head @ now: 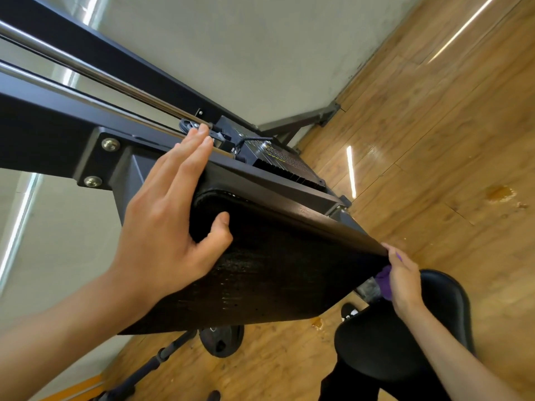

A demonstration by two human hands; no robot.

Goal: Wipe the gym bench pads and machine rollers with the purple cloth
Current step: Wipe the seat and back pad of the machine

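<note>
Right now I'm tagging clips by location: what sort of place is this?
Probably a gym: a black back pad on a steel machine frame, a padded seat below, and a weight plate on the wood floor.

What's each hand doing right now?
Left hand: open, braced on top of the back pad.
Right hand: grips the purple cloth against the pad's edge.

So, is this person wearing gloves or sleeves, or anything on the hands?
No. The left hand and right hand are bare: no gloves, rings or watch visible. Both forearms are uncovered too, with no sleeve in view.
</note>
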